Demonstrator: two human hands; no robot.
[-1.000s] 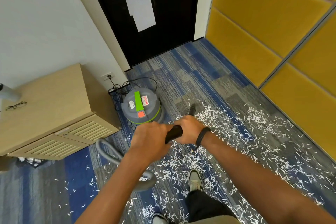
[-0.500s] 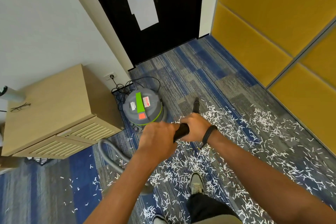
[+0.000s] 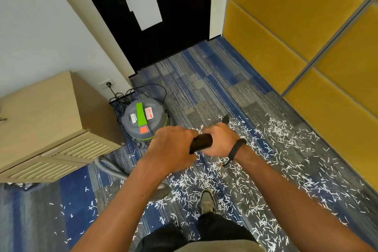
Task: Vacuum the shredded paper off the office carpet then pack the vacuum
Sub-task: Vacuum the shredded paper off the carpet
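We see the grey canister vacuum (image 3: pixel 144 121) beside the wooden cabinet (image 3: pixel 41 120). White shredded paper (image 3: pixel 255 170) litters the carpet (image 3: pixel 204 88). Left hand (image 3: pixel 171 149) and right hand (image 3: pixel 219 141) grip the black wand (image 3: pixel 201 143).

Both hands are hiding most of the black vacuum wand (image 3: pixel 201 143); the grey flexible hose (image 3: pixel 110 168) is blurring; the beige louvred cabinet (image 3: pixel 41 116) is running off the left edge.

Both hands (image 3: pixel 196 145) on black wand (image 3: pixel 201 143)
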